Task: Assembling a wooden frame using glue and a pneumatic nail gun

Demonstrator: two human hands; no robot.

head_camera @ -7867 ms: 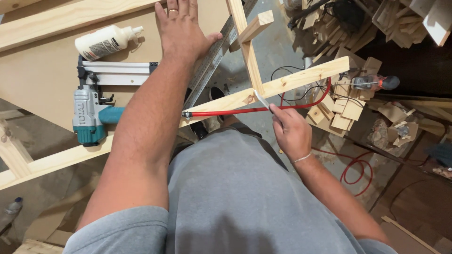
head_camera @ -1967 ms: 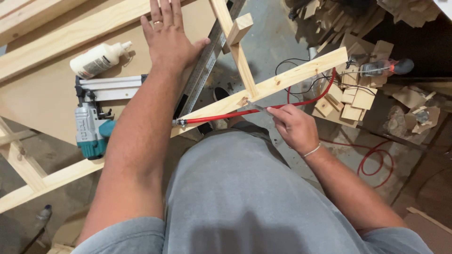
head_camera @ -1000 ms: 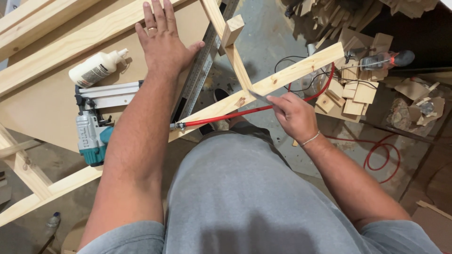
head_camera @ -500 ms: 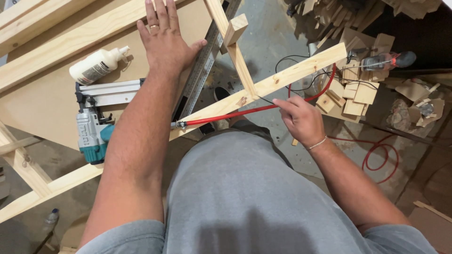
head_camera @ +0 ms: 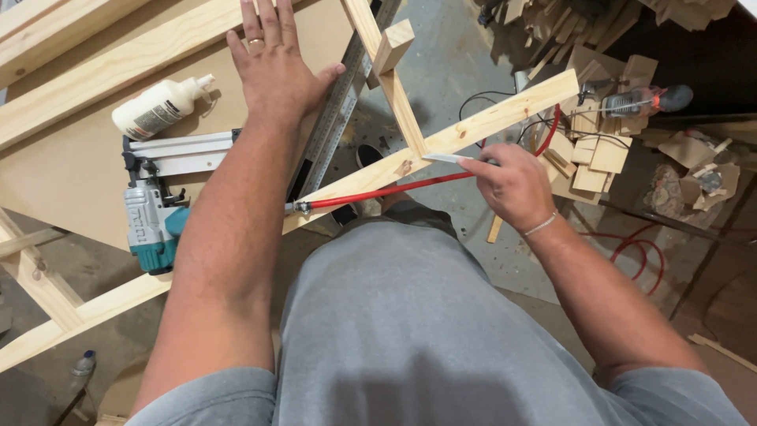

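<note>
My left hand point(head_camera: 276, 71) lies flat, fingers spread, on the brown board point(head_camera: 63, 173), with its thumb against a metal ruler point(head_camera: 335, 118). A ring is on one finger. My right hand point(head_camera: 509, 185) pinches a thin pale flat tool point(head_camera: 445, 158). The tool's tip rests on a long pine slat point(head_camera: 489, 118), right where a cross slat point(head_camera: 402, 102) meets it. What kind of tool it is cannot be told.
On the board lie a white glue bottle point(head_camera: 158, 106) and a teal nail gun point(head_camera: 154, 217). Its red air hose point(head_camera: 378, 189) runs under the slat to the floor. Wood offcuts point(head_camera: 591, 150) are piled on the floor at right. More pine boards point(head_camera: 102, 63) lie at upper left.
My right hand has slid a little up along the long slat, bringing the tool's tip to the joint. My left hand stays pressed flat in the same spot.
</note>
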